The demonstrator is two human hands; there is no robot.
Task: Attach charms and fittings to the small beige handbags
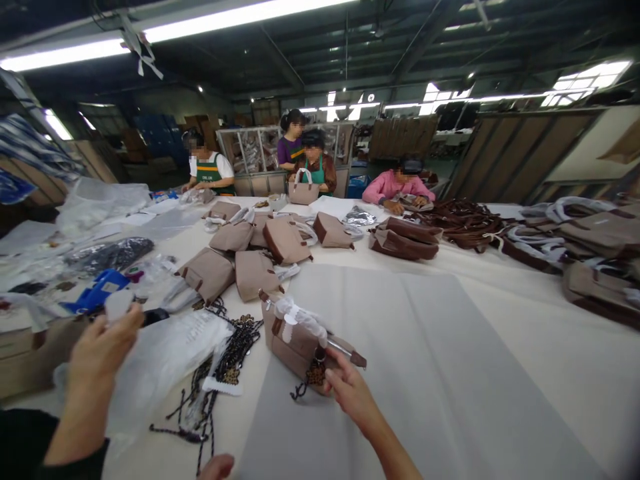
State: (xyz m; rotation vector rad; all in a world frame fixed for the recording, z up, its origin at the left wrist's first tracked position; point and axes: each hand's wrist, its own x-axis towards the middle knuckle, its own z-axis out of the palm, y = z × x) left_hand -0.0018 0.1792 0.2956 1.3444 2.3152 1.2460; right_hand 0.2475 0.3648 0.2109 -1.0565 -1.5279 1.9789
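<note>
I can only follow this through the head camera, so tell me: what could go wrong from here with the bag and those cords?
1. The right hand touches the taupe bag only at its dangling charm; the bag could tip or slide.
2. The black beaded cords lie tangled beside the bag; lifting one may drag others.
3. The left hand pinches a small white piece above loose plastic bags; if dropped, it may be hard to find.

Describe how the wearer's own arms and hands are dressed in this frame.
Both hands are bare, with no gloves, rings or watch showing. The left hand leads to a bare wrist and forearm that end in a black sleeve at the lower left corner. The right hand continues into a bare forearm with no sleeve in view.
</note>
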